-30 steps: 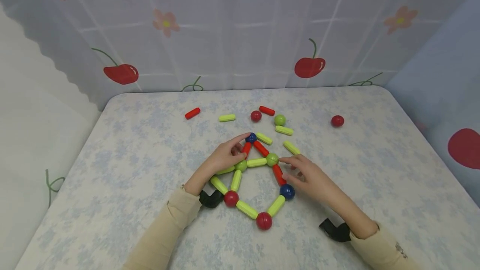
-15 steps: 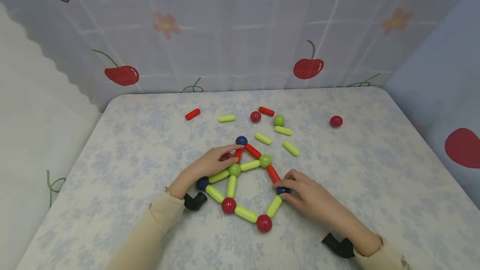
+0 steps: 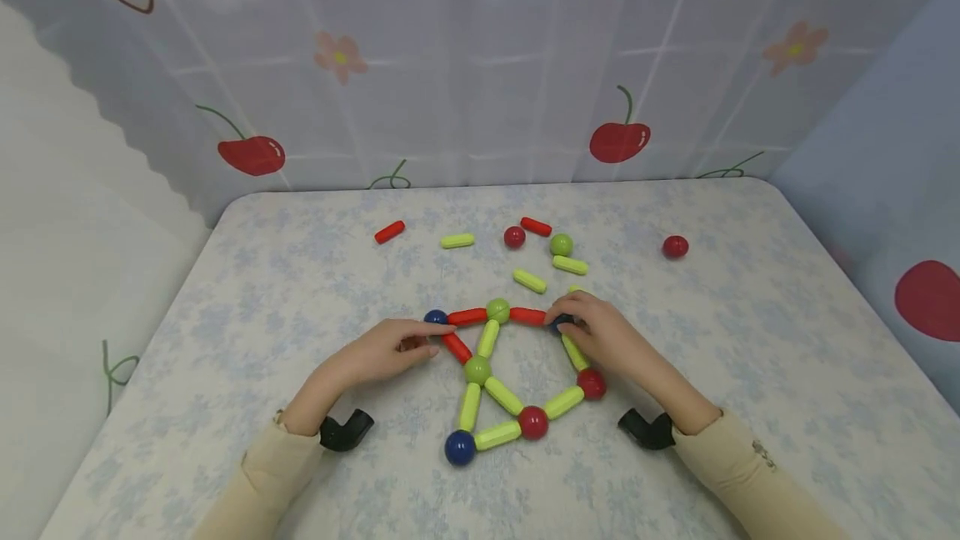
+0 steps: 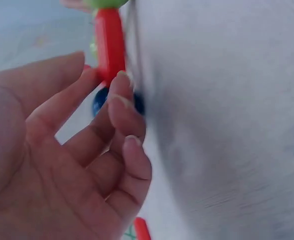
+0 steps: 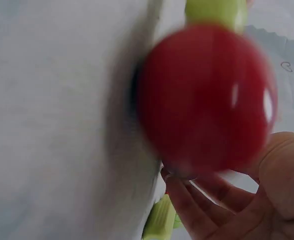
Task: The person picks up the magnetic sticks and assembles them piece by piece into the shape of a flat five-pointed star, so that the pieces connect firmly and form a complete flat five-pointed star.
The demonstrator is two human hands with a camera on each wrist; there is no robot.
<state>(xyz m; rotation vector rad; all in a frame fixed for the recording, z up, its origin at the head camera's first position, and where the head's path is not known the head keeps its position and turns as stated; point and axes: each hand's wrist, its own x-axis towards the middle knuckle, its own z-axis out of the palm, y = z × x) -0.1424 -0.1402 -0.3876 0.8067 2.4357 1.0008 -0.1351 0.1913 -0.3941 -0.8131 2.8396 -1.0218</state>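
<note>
A joined figure of magnetic rods and balls lies on the table. It combines red rods (image 3: 528, 317), yellow-green rods (image 3: 498, 436), green balls (image 3: 477, 370), red balls (image 3: 533, 422) and blue balls (image 3: 460, 447). My left hand (image 3: 378, 352) reaches in from the left, its index finger touching the blue ball (image 3: 435, 317) at the upper left corner; thumb and fingers stand apart. At the upper right corner my right hand (image 3: 615, 340) pinches another blue ball (image 3: 558, 323), partly covered by the fingers. A red ball (image 5: 207, 100) fills much of the right wrist view.
Farther back lie a loose red rod (image 3: 389, 232), several yellow-green rods (image 3: 457, 241), a green ball (image 3: 561, 244) and two red balls, one (image 3: 675, 247) off to the right. A printed curtain (image 3: 465, 65) hangs behind the table (image 3: 247, 290).
The figure has turned counterclockwise: its top blue ball swung left and down, its lower-left one toward me. My right hand took hold of the right blue ball and moved it back; my left hand shifted left.
</note>
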